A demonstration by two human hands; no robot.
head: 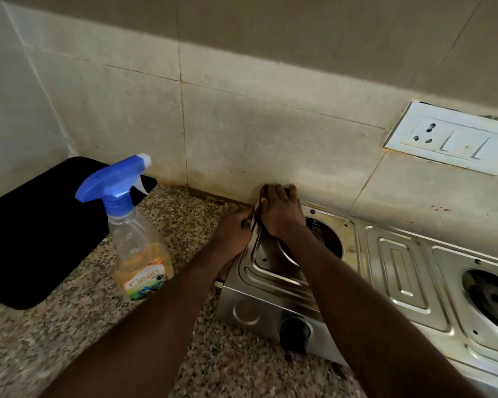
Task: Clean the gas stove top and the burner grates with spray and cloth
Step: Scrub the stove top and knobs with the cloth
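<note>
Both hands meet at the rear left corner of the gas stove (400, 268), by the tiled wall (242, 133). The left hand (236, 226) pinches the stove's thin steel edge. The right hand (282, 214) curls over the corner (whatever lies under its fingers is hidden). The spray bottle (138, 239) stands on the granite table (69, 328), left of the stove and beside a black tray (35, 234).

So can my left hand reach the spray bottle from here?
Probably yes: the spray bottle stands left of the left hand, bare counter between them, though it's busy at the stove.

Black tray (26, 234), wall switchboard (454, 139)
</note>
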